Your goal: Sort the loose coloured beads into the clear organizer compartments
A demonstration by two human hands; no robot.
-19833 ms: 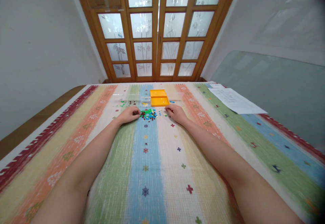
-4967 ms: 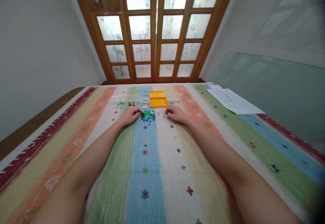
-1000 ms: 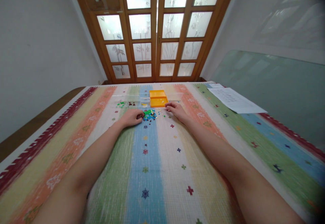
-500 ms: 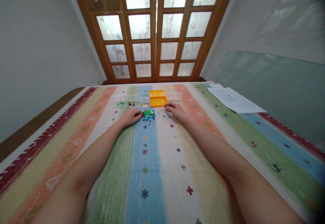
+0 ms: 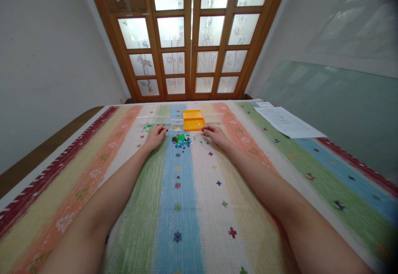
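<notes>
My left hand is over the clear tray's near edge, left of the pile. Its fingers are pinched, with a small dark brown piece showing at the tips. The hand mostly hides the brown pieces in the tray. To its right, a pile of small green, blue, brown and yellow pieces lies on the tablecloth. My right hand rests by the near right corner of an open yellow box. Thumb and forefinger are close together; whatever they may hold is too small to make out.
Green pieces and yellow pieces lie in separate places in the clear tray. A few loose bits are scattered between pile and right hand. Printed paper sheets lie at the right on the striped tablecloth.
My left hand has moved left and slightly away from me, from the pile's left edge to the brown pieces in the tray. My right hand has stayed beside the yellow box.
</notes>
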